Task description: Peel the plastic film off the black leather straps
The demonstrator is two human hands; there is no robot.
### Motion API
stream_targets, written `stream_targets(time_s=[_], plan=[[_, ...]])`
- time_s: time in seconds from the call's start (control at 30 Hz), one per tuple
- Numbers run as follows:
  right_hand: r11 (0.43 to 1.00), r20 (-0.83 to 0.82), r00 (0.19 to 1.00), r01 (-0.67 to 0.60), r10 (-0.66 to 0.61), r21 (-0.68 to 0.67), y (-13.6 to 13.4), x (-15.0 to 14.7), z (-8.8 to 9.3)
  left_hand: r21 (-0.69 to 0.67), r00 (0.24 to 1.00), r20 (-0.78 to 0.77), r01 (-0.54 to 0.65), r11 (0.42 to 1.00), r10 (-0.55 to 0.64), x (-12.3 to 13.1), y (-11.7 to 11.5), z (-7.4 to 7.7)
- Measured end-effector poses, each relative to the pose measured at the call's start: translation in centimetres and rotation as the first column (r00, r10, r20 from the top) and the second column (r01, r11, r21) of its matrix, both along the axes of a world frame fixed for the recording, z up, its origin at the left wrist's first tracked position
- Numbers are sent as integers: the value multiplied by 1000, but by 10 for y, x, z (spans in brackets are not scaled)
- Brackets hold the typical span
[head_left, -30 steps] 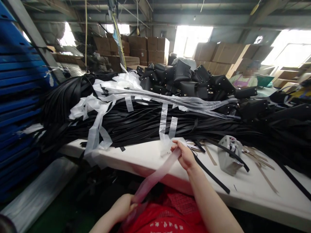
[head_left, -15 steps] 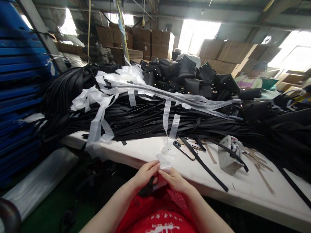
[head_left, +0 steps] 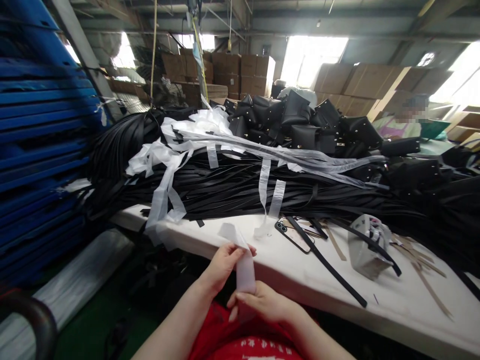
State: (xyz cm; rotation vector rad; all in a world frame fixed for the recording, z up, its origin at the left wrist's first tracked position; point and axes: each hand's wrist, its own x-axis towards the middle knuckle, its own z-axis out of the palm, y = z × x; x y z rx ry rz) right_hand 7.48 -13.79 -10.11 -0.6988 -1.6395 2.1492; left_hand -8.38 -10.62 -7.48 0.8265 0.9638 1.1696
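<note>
A translucent white plastic strip [head_left: 245, 272] is stretched between my two hands, just in front of the white table's edge. My left hand [head_left: 227, 260] is closed on its upper part, and a loose end flops over above the fingers. Lower down, close to my red shirt, my right hand [head_left: 258, 301] pinches the other part of the strip. Beyond my hands, more white plastic strips [head_left: 264, 185] hang over a long heap of black straps [head_left: 225, 192] on the table.
On the white table [head_left: 277, 272] lie a phone [head_left: 294, 236], a loose black strap [head_left: 332, 267], a grey-white container [head_left: 365, 255] and brown strips [head_left: 423, 265]. Black bags [head_left: 300, 120] are piled behind. Blue stacked panels [head_left: 41, 150] stand at left; a person [head_left: 401, 125] is at far right.
My hands were close together on the bunched strip; now they are apart, left hand higher and right hand lower, with the strip extended between them. The view has shifted slightly left.
</note>
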Motion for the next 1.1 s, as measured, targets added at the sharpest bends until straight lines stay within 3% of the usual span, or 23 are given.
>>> stream_targets(time_s=[0.2,0.4,0.57,0.7,0.77,0.87,1.0,1.1], plan=[[975,143,988,-93,65,201,-3,0,-1,146,964,-65,-245,959,256,-17,28,32],[968,218,975,-89,36,237,-3,6,-16,213,934,-106,-312,926,340,-27,36,49],[946,416,909,-108,-30,305,4,16,-20,173,945,-140,-270,947,295,-25,27,42],[921,175,951,181,-253,345,18,14,-3,110,962,-199,-168,980,188,-10,12,22],[888,52,934,319,-355,333,25,10,2,93,962,-229,-128,987,146,-1,4,11],[840,24,885,431,-464,328,32,3,-2,93,957,-262,-99,991,121,6,-2,0],[847,102,881,406,-463,343,30,4,-16,126,949,-290,-92,988,126,0,-2,1],[862,115,897,366,-428,351,26,6,-17,130,943,-299,-109,985,144,-5,-1,5]])
